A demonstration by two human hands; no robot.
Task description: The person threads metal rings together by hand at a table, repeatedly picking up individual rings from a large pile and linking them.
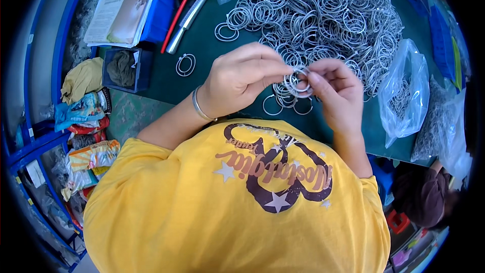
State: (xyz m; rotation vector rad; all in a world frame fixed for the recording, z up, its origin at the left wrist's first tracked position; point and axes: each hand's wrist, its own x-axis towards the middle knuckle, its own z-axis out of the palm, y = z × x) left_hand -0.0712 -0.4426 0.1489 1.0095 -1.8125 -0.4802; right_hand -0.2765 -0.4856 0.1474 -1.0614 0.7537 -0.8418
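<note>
Between my two hands, just above the near edge of the green table, are a few silvery metal rings [297,87]. My left hand [247,73] pinches them from the left with thumb and fingertips together. From the other side my right hand [333,83] grips the same rings between thumb and curled fingers. Behind my hands a large heap of metal rings [323,15] covers much of the table. Several loose rings [273,105] lie right below my fingers. Two linked rings [185,64] rest apart to the left, and another pair [227,32] lies by the heap.
A clear plastic bag [404,91] with rings stands at the right. On the left are a blue bin [126,71] holding a dark cloth, papers [121,7], a red pen [175,23] and a silver-bladed tool [187,24]. Another person [424,194] is at the far right.
</note>
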